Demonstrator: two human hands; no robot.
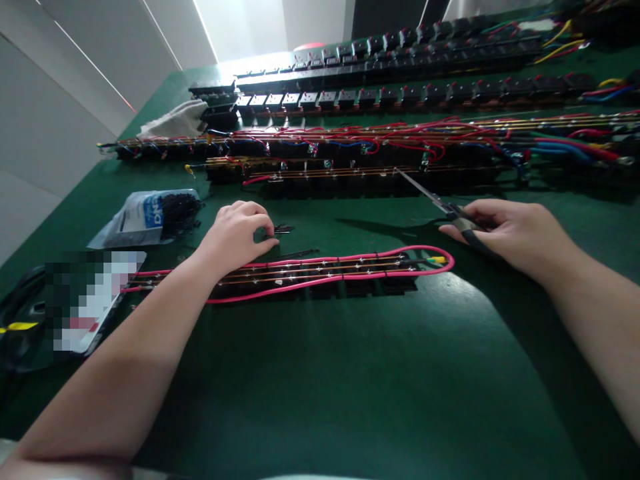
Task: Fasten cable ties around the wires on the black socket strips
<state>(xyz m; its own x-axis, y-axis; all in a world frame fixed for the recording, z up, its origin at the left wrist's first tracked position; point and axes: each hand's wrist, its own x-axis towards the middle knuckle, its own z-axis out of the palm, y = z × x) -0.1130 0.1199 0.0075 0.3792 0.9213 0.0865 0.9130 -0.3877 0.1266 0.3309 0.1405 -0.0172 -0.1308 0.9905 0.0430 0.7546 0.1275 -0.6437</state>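
right hand (510, 230) clasps scissors (465, 225) aimed away, likely sparing the red cable (425, 249); left hand (239, 232) curls by black ties (284, 229), pinch unclear.

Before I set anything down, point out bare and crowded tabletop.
The widest bare tabletop borders the near side of the pink-looped strip. A narrower patch lies between that strip and the wired rows, from the black ties by the left hand to the scissors. Crowded: the far side, and the left, with bag and black cable.
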